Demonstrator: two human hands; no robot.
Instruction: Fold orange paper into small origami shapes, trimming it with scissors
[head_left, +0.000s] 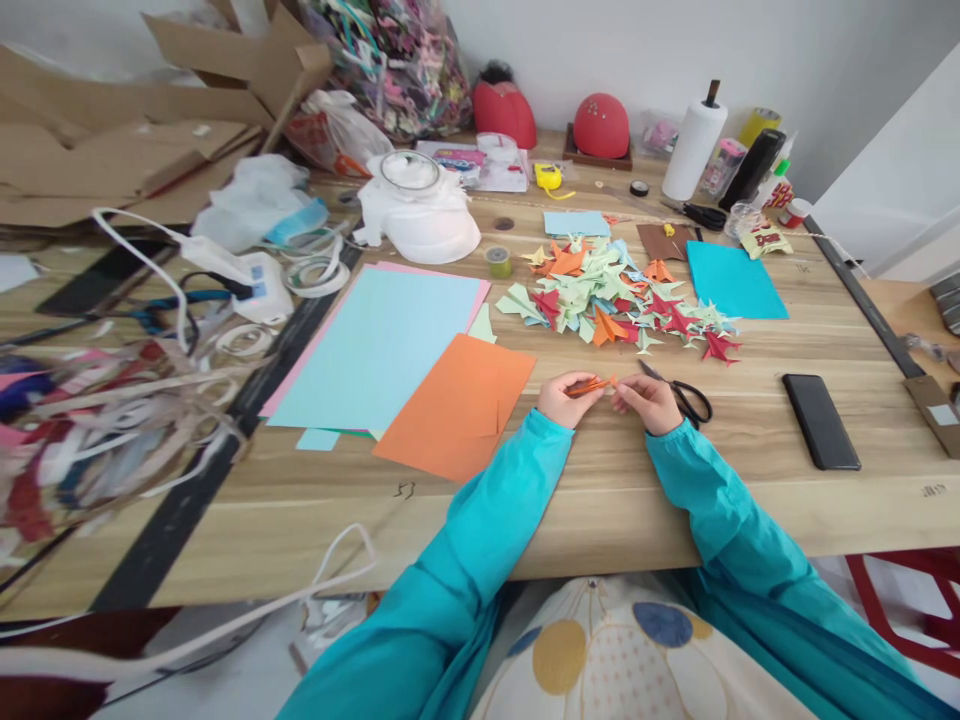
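1. Wooden desk (600, 500) fills the view, its near edge against the seated person's lap. Both teal sleeves rest on it, which appears to steady the forearms.
2. Left hand (564, 400) and right hand (651, 402) meet just past the near edge, fingers narrowed to a pinch. Each grips one end of a small orange folded piece (592, 385), held between them low over the desk. The two-ended grip probably keeps the creases tight.
3. Scissors (686, 395) lie at 3 o'clock of the right hand, just beside it, handles nearest the person, so likely parked within reach.
4. Orange sheet (457, 405) lies flat at 9 o'clock of the left hand, overlapping a light blue sheet (379, 345) at 10 o'clock.
5. Black phone (820, 420) lies flat at 3 o'clock, well apart from the hands.
6. Pile of folded paper shapes (615, 300) sits at 12 o'clock, beyond the hands and apart from them.
7. Teal sheet (731, 282) lies at 1 o'clock. Farther back, a paper towel roll (694, 150) stands upright near the wall.
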